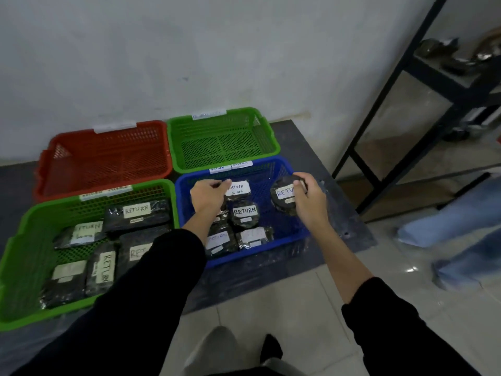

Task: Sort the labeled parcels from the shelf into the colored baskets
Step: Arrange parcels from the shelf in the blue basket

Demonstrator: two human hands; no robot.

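Round black parcel [283,204], label reading "RETUR", is sitting in the right hand [307,198] over the right side of the blue basket [244,256], centre of frame. That grip is curling round the parcel's right edge. The left hand [207,198] is pinching a second black parcel [238,189], labelled "Return", over the basket's back left, with the grip closing on its left end. More labelled parcels [245,213] are lying in the blue basket below. Lower left, a green basket [16,267] is holding several black "RETURN" parcels [137,213]. A red basket [54,158] at upper left and a second green basket [268,131] behind are sitting on a dark mat [339,213]. A dark metal shelf [461,93] is standing at upper right.
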